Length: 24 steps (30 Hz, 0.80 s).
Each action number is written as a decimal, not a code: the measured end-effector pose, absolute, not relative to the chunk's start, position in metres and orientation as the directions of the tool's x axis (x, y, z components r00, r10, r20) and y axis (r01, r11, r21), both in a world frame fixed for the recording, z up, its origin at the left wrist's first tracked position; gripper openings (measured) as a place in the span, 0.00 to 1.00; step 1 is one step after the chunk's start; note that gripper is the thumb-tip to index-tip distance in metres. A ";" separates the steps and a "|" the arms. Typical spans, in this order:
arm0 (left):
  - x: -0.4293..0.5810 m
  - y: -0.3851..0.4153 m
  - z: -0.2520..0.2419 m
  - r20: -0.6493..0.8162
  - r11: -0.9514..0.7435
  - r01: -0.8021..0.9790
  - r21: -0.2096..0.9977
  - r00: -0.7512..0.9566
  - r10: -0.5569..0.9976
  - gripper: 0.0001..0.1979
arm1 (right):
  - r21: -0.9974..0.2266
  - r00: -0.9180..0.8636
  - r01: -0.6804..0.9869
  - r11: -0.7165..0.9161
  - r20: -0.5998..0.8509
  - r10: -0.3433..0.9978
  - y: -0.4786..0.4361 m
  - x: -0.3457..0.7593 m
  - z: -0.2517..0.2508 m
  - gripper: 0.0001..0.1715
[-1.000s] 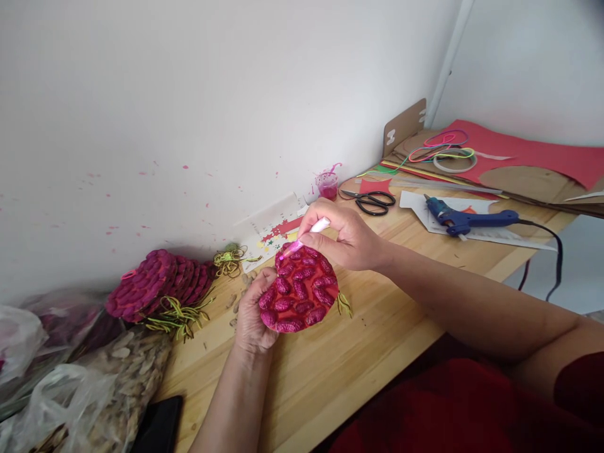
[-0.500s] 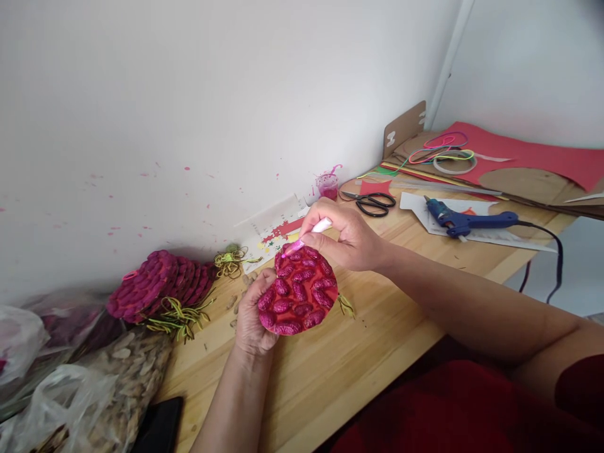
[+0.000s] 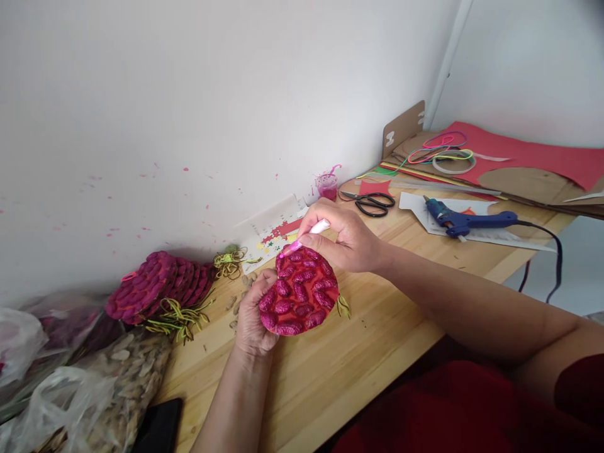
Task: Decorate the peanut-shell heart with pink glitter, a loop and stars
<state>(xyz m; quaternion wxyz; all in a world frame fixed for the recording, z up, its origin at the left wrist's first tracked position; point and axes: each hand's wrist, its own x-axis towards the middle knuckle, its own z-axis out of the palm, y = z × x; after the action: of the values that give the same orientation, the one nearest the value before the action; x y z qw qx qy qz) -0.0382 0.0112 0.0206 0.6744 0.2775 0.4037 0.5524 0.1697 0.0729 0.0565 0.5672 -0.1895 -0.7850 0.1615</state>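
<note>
The left hand (image 3: 256,311) is curled round the left edge of a peanut-covered disc (image 3: 301,292), held over the tabletop (image 3: 377,314). I see the brush (image 3: 321,227) pinched in the right hand (image 3: 340,238) barely shifted at the disc's far-left rim, so painting seems to linger there.

Pinched at its edge in your left hand (image 3: 257,313), a roundish red disc (image 3: 301,292) tilts its face toward you, covered in wrinkled magenta peanut shapes (image 3: 284,306); yellow-green strands (image 3: 343,306) show at the edge opposite that grip. From your right hand (image 3: 343,238), a slim white-and-pink tool (image 3: 321,227) slants down, its tip at the disc just beyond your left thumb.
</note>
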 end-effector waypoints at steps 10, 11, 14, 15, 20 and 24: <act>-0.037 0.010 0.017 -0.249 0.222 -0.504 0.834 0.015 0.968 0.17 | -0.470 -0.276 0.168 0.867 0.821 0.499 0.072 0.171 0.059 0.06; -0.038 0.010 0.017 -0.249 0.224 -0.509 0.831 0.020 0.968 0.17 | -0.476 -0.272 0.176 0.862 0.818 0.507 0.073 0.172 0.059 0.06; -0.038 0.011 0.018 -0.247 0.232 -0.525 0.819 0.044 0.968 0.16 | -0.506 -0.286 0.124 0.854 0.805 0.519 0.073 0.173 0.060 0.06; -0.038 0.012 0.019 -0.246 0.235 -0.529 0.815 0.051 0.968 0.17 | -0.513 -0.293 0.106 0.852 0.802 0.520 0.074 0.173 0.060 0.06; -0.037 0.010 0.023 -0.250 0.247 -0.555 0.794 0.071 0.966 0.17 | -0.526 -0.261 0.129 0.841 0.800 0.540 0.077 0.174 0.058 0.05; -0.036 0.009 0.026 -0.266 0.270 -0.575 0.772 0.093 0.960 0.17 | -0.545 -0.273 0.067 0.836 0.796 0.540 0.076 0.175 0.059 0.06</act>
<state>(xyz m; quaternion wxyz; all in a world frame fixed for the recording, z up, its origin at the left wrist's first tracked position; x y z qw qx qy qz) -0.0360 0.0090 0.0263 0.6964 0.2484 0.3872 0.5509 0.1752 0.0760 0.0592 0.5696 -0.1971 -0.7704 0.2077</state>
